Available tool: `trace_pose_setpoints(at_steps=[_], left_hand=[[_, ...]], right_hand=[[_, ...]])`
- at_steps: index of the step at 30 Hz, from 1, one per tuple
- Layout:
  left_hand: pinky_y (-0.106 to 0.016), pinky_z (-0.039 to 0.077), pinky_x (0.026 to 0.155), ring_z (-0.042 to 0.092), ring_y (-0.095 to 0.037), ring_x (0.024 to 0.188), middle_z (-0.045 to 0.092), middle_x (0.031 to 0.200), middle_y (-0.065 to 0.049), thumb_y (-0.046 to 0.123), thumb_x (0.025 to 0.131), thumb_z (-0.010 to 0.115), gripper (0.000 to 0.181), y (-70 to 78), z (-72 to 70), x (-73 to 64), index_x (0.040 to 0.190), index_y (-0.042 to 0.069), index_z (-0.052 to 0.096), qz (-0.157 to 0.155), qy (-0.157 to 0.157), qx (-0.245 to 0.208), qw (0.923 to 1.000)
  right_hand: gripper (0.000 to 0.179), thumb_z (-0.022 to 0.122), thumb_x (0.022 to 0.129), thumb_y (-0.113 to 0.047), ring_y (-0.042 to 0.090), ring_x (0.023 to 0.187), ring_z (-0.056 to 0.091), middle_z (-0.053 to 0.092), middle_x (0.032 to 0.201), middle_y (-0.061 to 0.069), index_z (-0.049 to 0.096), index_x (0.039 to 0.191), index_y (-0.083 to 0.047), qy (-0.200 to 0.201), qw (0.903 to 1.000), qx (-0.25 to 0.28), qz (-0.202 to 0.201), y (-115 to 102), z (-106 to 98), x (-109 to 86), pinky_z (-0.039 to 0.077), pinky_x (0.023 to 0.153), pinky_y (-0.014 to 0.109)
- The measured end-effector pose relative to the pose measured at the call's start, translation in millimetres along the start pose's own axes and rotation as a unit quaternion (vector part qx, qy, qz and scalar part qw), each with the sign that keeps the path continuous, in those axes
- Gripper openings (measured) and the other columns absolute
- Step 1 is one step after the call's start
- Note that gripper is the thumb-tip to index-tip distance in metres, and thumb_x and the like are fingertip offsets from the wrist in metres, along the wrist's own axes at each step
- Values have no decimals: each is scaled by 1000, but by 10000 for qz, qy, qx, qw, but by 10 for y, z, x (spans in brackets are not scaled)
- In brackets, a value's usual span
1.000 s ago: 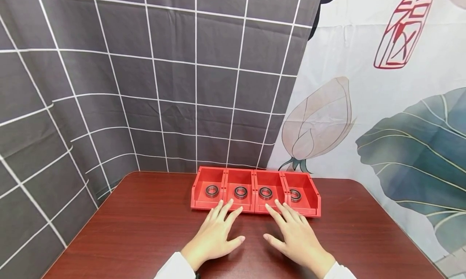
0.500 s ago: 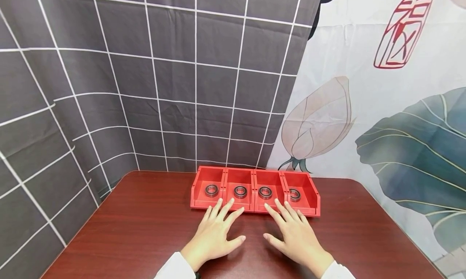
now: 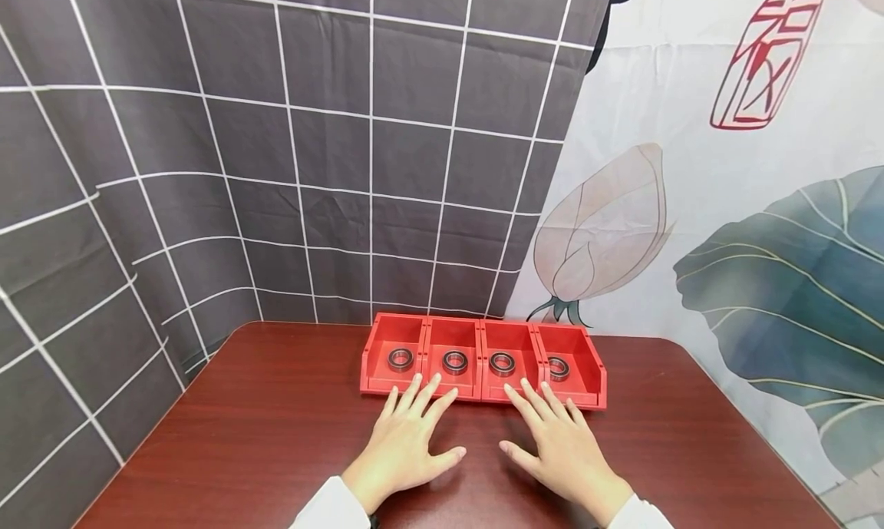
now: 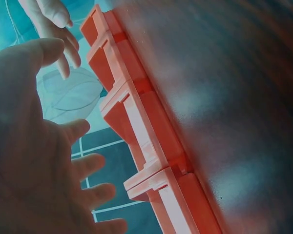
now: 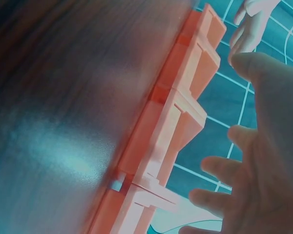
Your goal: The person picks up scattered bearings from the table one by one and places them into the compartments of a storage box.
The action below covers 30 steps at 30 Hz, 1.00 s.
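Observation:
My left hand (image 3: 407,444) is spread palm down over the table, its fingertips near the front lip of the red bins. My right hand (image 3: 562,448) mirrors it on the other side, fingers apart and holding nothing. The row of joined red bins (image 3: 483,393) stands beyond both hands. One ring-shaped ball bearing lies flat in each bin: the leftmost bearing (image 3: 400,359), another bearing (image 3: 455,362), a third bearing (image 3: 502,363), and the rightmost bearing (image 3: 556,368), close to its bin's left wall. In the left wrist view, the palm hovers beside the bin fronts (image 4: 141,131).
The brown wooden table (image 3: 262,421) extends to both sides of the bins. A dark grey cloth with white grid lines (image 3: 331,168) hangs behind it. At right hangs a white cloth with a printed flower bud (image 3: 601,229) and leaf.
Both hands stay almost still; the left fingers shift very slightly. The bins and bearings keep their places, with only a tiny shift of the whole view.

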<state>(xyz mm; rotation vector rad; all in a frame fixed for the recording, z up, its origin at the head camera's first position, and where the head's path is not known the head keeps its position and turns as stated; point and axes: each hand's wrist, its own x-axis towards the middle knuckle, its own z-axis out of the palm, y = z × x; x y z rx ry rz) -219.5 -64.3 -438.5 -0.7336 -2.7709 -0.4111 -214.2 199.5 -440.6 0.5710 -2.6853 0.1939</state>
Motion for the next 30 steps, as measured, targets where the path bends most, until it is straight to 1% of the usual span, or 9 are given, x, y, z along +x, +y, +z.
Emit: trace_pose_setpoints(at_steps=[5, 9, 12, 17, 23, 25, 30], left_hand=[[-63, 22, 109, 26, -36, 142, 34, 154, -4, 66, 83, 56, 74, 13, 1, -17, 146, 30, 42, -27, 9, 32, 10000], [-63, 24, 108, 29, -38, 140, 36, 153, -5, 65, 83, 58, 73, 10, 17, -31, 145, 30, 43, 44, 134, 125, 9998], [-63, 25, 108, 31, -38, 139, 38, 152, -5, 65, 83, 58, 73, 8, 22, -35, 145, 29, 44, 75, 202, 153, 9997], [-63, 25, 108, 31, -37, 139, 38, 152, -5, 65, 82, 58, 73, 8, 31, -40, 145, 29, 44, 109, 224, 196, 9995], [-63, 27, 106, 33, -38, 138, 39, 150, -6, 64, 81, 60, 74, -2, 46, -54, 144, 26, 46, 218, 371, 281, 9987], [-63, 27, 107, 33, -38, 138, 39, 151, -6, 64, 82, 59, 73, -3, 39, -52, 144, 27, 45, 191, 331, 265, 9989], [-62, 26, 108, 32, -37, 139, 38, 152, -5, 64, 83, 58, 72, 3, 28, -47, 145, 29, 44, 126, 228, 207, 9994]], right_hand=[[73, 64, 82, -60, 36, 134, 41, 47, 145, 8, 47, 144, -26, -22, 10000, 42, 12, -1, 7, -14, 32, 103, 64], [73, 64, 82, -61, 36, 133, 41, 48, 144, 9, 48, 144, -25, -63, 9999, 71, 54, 1, 17, -23, 31, 104, 63], [73, 62, 83, -62, 36, 133, 41, 48, 144, 9, 48, 143, -24, -64, 10000, 60, 41, 0, 16, -26, 31, 104, 62], [73, 62, 83, -62, 36, 133, 42, 49, 144, 10, 49, 143, -22, 16, 10000, 37, -34, 9, 27, -37, 32, 104, 62], [74, 62, 83, -61, 36, 132, 43, 49, 143, 10, 49, 143, -19, 73, 10000, 55, -38, 5, 42, -45, 32, 104, 61], [74, 61, 84, -63, 36, 132, 43, 50, 143, 9, 49, 143, -20, 70, 10000, 48, -31, 5, 39, -40, 33, 104, 61], [74, 63, 83, -61, 36, 132, 43, 50, 143, 10, 48, 143, -19, 55, 10000, 71, -13, 12, 30, -29, 33, 103, 61]])
